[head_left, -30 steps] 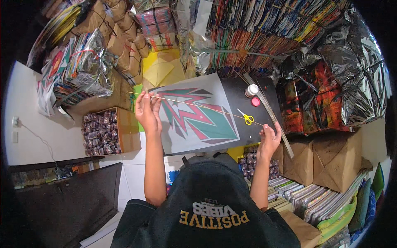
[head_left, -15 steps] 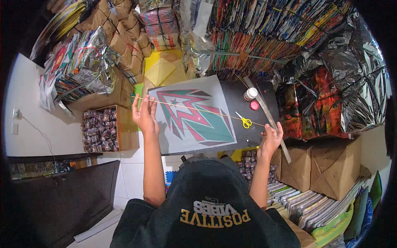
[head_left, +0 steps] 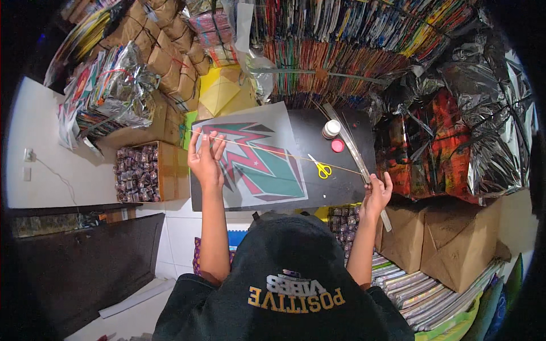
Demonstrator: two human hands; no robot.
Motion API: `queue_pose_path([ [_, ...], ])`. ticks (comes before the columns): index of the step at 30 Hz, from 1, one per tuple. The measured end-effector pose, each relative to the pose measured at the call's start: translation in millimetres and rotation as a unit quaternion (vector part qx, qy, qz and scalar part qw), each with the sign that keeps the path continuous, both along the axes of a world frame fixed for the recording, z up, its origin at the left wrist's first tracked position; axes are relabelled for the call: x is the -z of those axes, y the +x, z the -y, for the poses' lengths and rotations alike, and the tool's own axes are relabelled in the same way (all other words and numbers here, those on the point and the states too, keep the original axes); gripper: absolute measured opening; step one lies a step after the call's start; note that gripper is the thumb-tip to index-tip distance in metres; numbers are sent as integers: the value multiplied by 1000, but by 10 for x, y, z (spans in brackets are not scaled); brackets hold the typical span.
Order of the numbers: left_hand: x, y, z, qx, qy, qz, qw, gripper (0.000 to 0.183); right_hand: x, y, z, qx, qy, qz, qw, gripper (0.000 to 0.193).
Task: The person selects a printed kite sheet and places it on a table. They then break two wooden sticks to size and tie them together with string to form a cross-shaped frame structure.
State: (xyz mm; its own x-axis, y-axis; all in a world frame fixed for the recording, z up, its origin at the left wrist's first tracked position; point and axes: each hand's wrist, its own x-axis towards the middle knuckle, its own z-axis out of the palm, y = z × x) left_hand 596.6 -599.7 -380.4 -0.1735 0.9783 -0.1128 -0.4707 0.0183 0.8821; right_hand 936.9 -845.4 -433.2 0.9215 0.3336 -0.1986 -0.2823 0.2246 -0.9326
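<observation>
A long, thin, pale stick (head_left: 273,150) is held level across the dark table, above a sheet. My left hand (head_left: 207,162) pinches one end between thumb and finger, its other fingers raised. At the opposite end, my right hand (head_left: 375,196) grips it near the table's right edge. Below lies a translucent white sheet (head_left: 211,124) with a green, red and black star design. Yellow-handled scissors (head_left: 323,170) rest to the right of this sheet. Beyond them stand a white-lidded jar (head_left: 331,129) and a red-pink lid (head_left: 338,145).
A long clear ruler-like strip (head_left: 354,146) lies along the right side of the table (head_left: 341,193). Tall bundled stacks of colourful sheets (head_left: 341,62) rise behind. To the left sits a cardboard box (head_left: 175,170) of small packages; brown wrapped parcels (head_left: 455,238) stand at right.
The view has shifted, so the table and its items sit further left in it. Both hands still hold the stick and have moved slightly right over the sheet.
</observation>
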Motion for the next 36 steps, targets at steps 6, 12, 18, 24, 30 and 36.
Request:
queue_pose_path([
  [6,12,176,64,1,-11,-17,1000,36,80,261,41,4,8,-14,1000,63],
  [12,39,329,74,-4,-1,0,1000,39,86,341,45,6,-3,-23,1000,63],
  [18,201,299,58,7,-36,-34,999,37,115,310,84,-21,-24,-39,999,60],
  [24,367,376,180,100,-86,-17,991,32,97,180,52,-35,-28,-62,997,58],
  [30,530,533,358,118,-122,-7,985,28,82,127,66,-24,-21,-73,997,61],
  [36,566,741,601,219,-157,-19,963,28,106,32,52,-72,-42,-91,992,65],
])
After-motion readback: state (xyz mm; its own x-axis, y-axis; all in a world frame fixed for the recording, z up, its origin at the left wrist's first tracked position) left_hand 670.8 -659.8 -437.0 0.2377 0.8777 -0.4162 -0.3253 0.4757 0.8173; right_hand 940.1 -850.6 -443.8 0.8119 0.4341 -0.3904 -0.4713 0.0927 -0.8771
